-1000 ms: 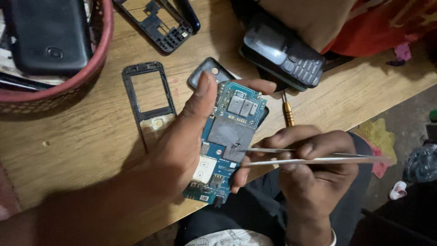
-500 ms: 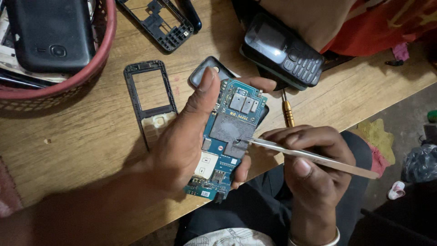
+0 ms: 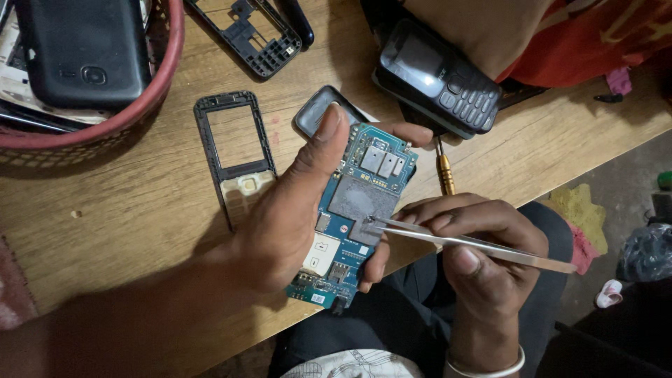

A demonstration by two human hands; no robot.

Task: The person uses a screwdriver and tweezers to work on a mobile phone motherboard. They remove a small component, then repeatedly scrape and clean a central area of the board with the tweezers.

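Note:
My left hand (image 3: 287,217) grips a blue phone circuit board (image 3: 357,210) over the front edge of a wooden table (image 3: 126,210), thumb along its left side and fingers curled behind. My right hand (image 3: 476,245) holds metal tweezers (image 3: 462,241); their tips touch the grey metal shield in the middle of the board. The board carries small silver shields near its top and a white slot lower down.
A black phone front frame (image 3: 234,150) lies left of the board. Another black frame (image 3: 255,35) lies at the table's back. A dark keypad phone (image 3: 437,77), a screwdriver with a gold collar (image 3: 444,175) and a red basket (image 3: 105,119) holding a black phone are nearby.
The tweezers have tilted from nearly level to slanting down to the right, and their tips have moved onto the grey shield. The left hand holds the board in the same place.

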